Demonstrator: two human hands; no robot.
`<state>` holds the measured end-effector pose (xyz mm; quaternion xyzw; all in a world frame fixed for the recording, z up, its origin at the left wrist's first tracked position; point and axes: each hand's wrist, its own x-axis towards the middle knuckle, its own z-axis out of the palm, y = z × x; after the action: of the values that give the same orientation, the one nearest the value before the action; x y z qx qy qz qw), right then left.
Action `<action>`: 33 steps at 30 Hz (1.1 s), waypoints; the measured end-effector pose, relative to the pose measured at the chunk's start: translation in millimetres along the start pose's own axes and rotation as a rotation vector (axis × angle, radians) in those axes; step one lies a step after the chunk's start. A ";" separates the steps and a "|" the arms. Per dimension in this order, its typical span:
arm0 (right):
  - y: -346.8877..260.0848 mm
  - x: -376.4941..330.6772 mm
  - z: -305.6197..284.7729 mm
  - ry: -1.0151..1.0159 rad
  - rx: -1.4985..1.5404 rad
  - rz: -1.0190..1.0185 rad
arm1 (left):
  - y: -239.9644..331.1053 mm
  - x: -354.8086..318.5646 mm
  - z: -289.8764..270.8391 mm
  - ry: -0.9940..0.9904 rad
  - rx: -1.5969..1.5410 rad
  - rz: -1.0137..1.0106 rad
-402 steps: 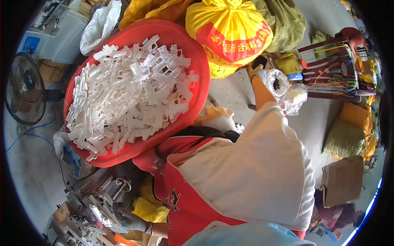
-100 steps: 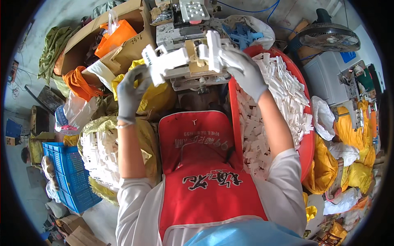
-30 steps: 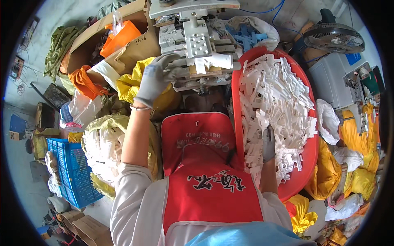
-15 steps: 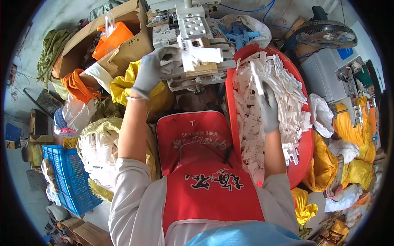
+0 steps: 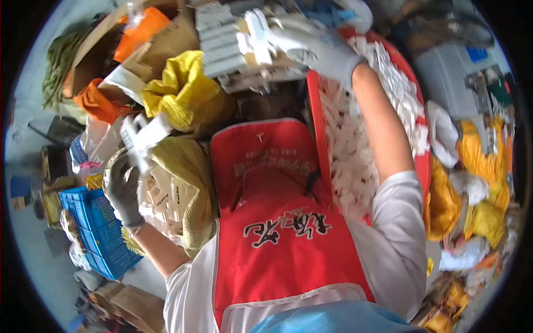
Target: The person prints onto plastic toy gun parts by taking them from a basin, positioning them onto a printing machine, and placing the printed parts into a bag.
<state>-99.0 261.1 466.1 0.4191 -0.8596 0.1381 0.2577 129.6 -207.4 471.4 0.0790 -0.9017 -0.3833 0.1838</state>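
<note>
My left hand, in a grey glove, holds a white plastic part over an open yellow sack filled with similar white parts at my left. My right hand, also gloved, is stretched forward and grips a white plastic part at a grey machine block in front of me. A large red basin heaped with white plastic parts lies under my right forearm. I wear a red apron.
A blue crate stands at the lower left. A yellow bag, orange cloth and a cardboard box crowd the upper left. Yellow bags and white bags pile at the right. A grey container sits beyond the basin.
My left hand has swung from the machine down to the yellow sack with a white part. My right hand has risen from the red basin to the machine with another part.
</note>
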 end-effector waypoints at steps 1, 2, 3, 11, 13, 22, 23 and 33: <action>-4.0 -7.4 -4.9 0.106 0.015 0.001 | -12.3 -10.4 -7.8 0.041 -0.070 -0.003; -13.5 -14.5 -16.1 -0.066 0.310 0.262 | -17.9 -25.1 -27.1 0.046 0.142 0.037; -18.2 -27.6 -22.8 0.263 0.302 0.093 | -25.5 -33.3 -41.0 0.047 0.345 0.091; -46.4 -343.1 15.2 -0.307 0.095 1.160 | -26.1 -11.2 -23.0 -0.001 0.326 0.123; -76.4 -399.5 18.0 -0.691 0.227 1.338 | -18.2 -4.6 -11.4 -0.036 0.317 0.132; -190.2 -372.5 34.0 -0.929 0.241 1.165 | 19.1 20.8 36.3 -0.177 0.340 0.192; -188.6 -369.5 39.0 -0.924 0.242 1.160 | 22.0 22.2 39.9 -0.171 0.343 0.194; -94.1 -425.6 22.7 0.245 0.943 1.514 | 26.8 15.9 45.3 -0.207 0.244 0.145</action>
<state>187.7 469.7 211.5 -0.2149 -0.7261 0.6531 -0.0112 97.1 -163.4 466.1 -0.0045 -0.9590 -0.2629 0.1061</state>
